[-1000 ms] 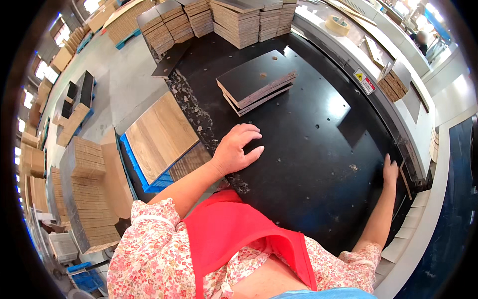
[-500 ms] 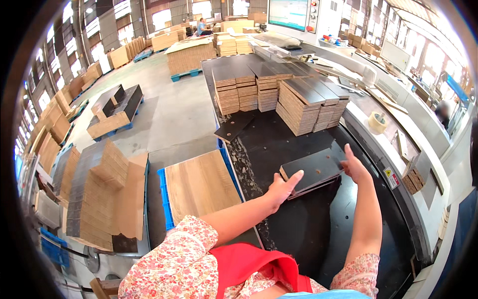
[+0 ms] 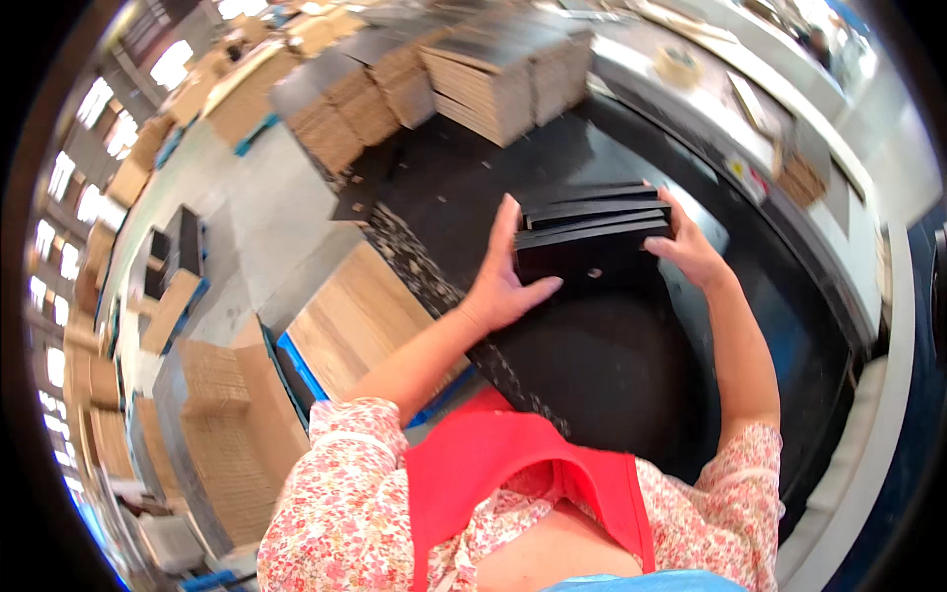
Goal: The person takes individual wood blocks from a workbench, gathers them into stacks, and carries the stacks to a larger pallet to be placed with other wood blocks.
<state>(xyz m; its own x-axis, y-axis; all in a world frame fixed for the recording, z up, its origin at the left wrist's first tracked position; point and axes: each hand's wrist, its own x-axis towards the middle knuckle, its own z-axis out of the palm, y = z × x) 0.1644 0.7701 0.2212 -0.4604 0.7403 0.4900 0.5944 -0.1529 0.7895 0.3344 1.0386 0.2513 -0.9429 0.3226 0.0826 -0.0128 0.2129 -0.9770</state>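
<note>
Several thin dark boards (image 3: pixel 592 232) lie in a small, slightly fanned stack in the middle of the black surface (image 3: pixel 612 375), their edges not yet flush. The left hand (image 3: pixel 503 281) is pressed flat against the stack's left end, fingers (image 3: pixel 508 222) stretched out together and the thumb tucked along the near edge. The right hand (image 3: pixel 691 247) closes on the stack's right end, its fingers curled over the far corner; how firmly they grip I cannot tell.

Judging by this, the boards have been gathered between both hands but neither squared up nor lifted: the stack rests on the surface, and the evening-out of its edges looks to be the step in hand. Whatever comes after the squaring is left to do.

Farther away, at the far end of the surface, taller piles of light wooden boards (image 3: pixel 503 84) with dark top faces stand in rows. To the left, below the surface's speckled edge, a pallet of pale wood panels (image 3: pixel 355 326) sits on a blue base, with more stacks of panels (image 3: pixel 227 414) on the floor beyond. On the right runs a raised grey rail (image 3: pixel 838 227).
</note>
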